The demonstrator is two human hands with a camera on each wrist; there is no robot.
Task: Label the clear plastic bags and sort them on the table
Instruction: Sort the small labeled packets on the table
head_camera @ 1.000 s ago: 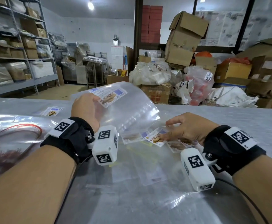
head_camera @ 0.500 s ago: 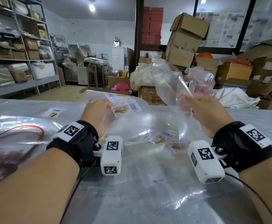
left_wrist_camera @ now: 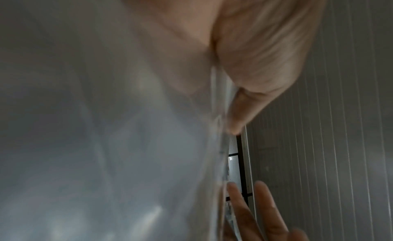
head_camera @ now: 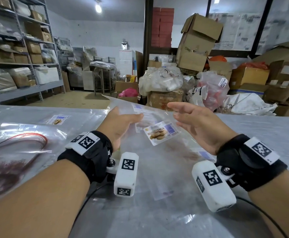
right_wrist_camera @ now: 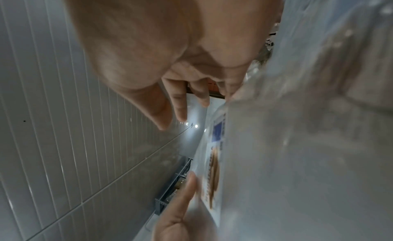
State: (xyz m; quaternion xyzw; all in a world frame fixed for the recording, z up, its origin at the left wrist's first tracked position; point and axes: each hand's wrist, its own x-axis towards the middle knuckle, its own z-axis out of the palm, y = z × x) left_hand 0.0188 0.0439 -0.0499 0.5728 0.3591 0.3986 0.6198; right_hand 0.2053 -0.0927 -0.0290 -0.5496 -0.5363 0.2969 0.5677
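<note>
Clear plastic bag (head_camera: 159, 117) held up off the table at centre frame, between both hands, tilted with its far edge higher; a biscuit label (head_camera: 161, 133) is already stuck on its near face, picture and blue barcode block legible. Left hand (head_camera: 121, 124) pinches the bag's left edge, thumb on top and fingers under the film; the left wrist view shows the thumb pressed against the plastic. Right hand (head_camera: 198, 124) sits at the bag's right edge, palm turned inward, fingers loosely spread and half open; the right wrist view shows fingers beside the film, but I cannot tell whether any of them actually grip it. Judgement: labelling of this bag looks done, and the step in hand is laying it onto its pile. To do it well: keep the film taut between both edges so it does not fold over the label, lower it flat with the label facing up, and square it with like-labelled bags. Thin film will likely cling and slide, so release one edge at a time. On the table (head_camera: 260, 131), left of frame, another labelled bag (head_camera: 59, 119) lies flat; lower left, a bag holding red cords (head_camera: 20, 148). More loose labels show through the film below the right hand (head_camera: 203, 154). Cartons and shelving fill the upper background.
</note>
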